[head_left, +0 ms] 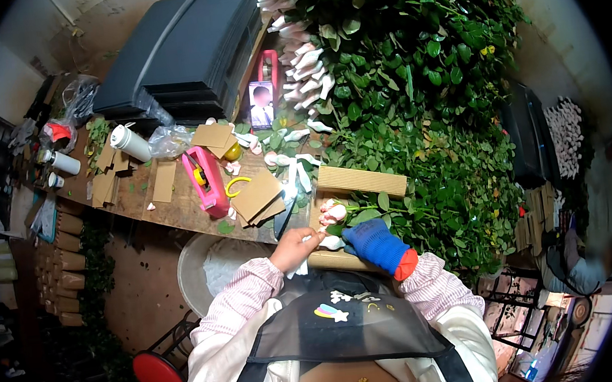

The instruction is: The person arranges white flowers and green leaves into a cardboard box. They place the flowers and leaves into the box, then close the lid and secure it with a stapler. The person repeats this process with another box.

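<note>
My left hand [298, 248] is bare and closed in a pinch at a white-sleeved rose bud [332, 242]. On the other side of that bud, my right hand [376, 247] wears a blue knitted glove. Its fingers are curled close to the bud's stem end, but what they grip is hidden. Just beyond both hands, pale pink roses [332, 211] lie with leafy stems pointing right. They rest within a corrugated cardboard wrap [362, 180], whose near edge passes below my hands.
Leafy rose stems [411, 58] are heaped at the right and back. Left of my hands are cardboard pieces [257, 195], a pink tape dispenser [205, 183] and a white bottle [129, 142]. A phone [262, 104] stands behind. A pale bin [195, 273] and red stool [156, 376] stand below the table [177, 220].
</note>
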Demonstrator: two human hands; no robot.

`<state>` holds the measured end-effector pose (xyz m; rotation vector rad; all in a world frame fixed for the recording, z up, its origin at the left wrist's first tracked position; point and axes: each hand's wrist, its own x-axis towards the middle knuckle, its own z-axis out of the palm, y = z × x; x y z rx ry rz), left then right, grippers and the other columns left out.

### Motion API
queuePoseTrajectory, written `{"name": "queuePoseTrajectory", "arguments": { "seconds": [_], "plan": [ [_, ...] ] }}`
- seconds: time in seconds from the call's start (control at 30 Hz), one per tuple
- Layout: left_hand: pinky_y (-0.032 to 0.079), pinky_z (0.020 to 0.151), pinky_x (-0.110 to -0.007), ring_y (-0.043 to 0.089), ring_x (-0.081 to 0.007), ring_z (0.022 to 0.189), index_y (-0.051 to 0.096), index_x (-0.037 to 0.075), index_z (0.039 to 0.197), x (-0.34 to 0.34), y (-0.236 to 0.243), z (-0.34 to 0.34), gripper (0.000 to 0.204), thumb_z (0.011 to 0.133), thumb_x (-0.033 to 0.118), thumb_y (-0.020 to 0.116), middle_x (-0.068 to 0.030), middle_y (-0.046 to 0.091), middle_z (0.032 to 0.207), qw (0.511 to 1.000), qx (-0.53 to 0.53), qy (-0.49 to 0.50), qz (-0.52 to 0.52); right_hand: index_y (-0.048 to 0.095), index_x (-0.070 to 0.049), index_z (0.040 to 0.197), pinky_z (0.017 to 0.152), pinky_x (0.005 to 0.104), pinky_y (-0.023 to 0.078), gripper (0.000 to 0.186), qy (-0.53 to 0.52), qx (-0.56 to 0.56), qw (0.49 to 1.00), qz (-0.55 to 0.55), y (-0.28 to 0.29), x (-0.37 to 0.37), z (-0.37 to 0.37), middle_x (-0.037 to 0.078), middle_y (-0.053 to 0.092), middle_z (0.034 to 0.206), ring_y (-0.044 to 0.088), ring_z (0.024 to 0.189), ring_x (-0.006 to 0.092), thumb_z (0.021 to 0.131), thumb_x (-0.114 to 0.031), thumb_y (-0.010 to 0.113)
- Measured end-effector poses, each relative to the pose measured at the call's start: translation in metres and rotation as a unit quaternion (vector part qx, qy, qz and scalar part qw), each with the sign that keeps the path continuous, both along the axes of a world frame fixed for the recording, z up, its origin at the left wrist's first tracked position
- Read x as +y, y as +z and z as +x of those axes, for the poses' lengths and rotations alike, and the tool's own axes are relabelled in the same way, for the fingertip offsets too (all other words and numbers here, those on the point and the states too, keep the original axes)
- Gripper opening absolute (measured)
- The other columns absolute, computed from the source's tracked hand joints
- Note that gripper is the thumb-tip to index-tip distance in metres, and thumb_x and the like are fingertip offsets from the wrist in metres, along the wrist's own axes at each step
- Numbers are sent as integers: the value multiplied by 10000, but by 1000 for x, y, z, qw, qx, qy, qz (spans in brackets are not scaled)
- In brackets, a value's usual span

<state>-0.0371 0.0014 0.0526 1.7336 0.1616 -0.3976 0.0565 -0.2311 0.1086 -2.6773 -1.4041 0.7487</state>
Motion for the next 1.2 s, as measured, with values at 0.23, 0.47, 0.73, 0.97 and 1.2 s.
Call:
{"name": "queuePoseTrajectory", "arguments": {
  "seconds": [0.23, 0.47, 0.73, 0.97, 1.2],
  "plan": [
    [475, 705, -257, 616, -91, 764, 712, 35, 941, 47, -10, -33, 185, 1014, 198, 663, 24, 706, 859, 950, 1, 277, -144, 668, -125, 937, 697, 511, 509, 211, 18, -20, 998, 58, -13, -6, 0, 123, 729, 805, 717, 774, 343, 926, -336, 667],
    [477, 959, -481, 596, -368, 1153, 739, 111, 1093, 98, 10, -79, 305, 868, 313, 778, -131, 678, 1134, 886, -25, -61, 459, 657, -132, 1005, 713, 506, 526, 254, 50, 7, 999, 11, -14, -4, 6, 138, 726, 849, 715, 810, 357, 955, -381, 663],
    [350, 1170, -443, 415, -372, 1360, 398, 53, 1467, 24, -23, 13, 820, 846, 370, 831, -208, 412, 1427, 995, -78, -41, -43, 710, -175, 1039, 656, 482, 552, 152, 116, -23, 989, -84, -4, 23, 4, 130, 757, 845, 763, 806, 329, 964, -246, 597],
    [270, 1219, -472, 320, -406, 1420, 303, 20, 1475, 10, -26, 33, 1044, 758, 460, 922, -239, 331, 1430, 971, -149, -133, 129, 630, -145, 1280, 722, 474, 548, 408, 125, -10, 986, -112, -14, 14, 9, 119, 766, 891, 765, 887, 314, 902, -288, 684],
    [271, 1220, -459, 291, -392, 1403, 234, -3, 1465, 7, -38, 32, 1082, 775, 474, 917, -238, 297, 1411, 965, -163, -154, 135, 633, -107, 1068, 706, 490, 553, 206, -69, -48, 996, 25, 3, 17, -3, 144, 754, 888, 749, 852, 339, 950, -274, 608]
  ]
}}
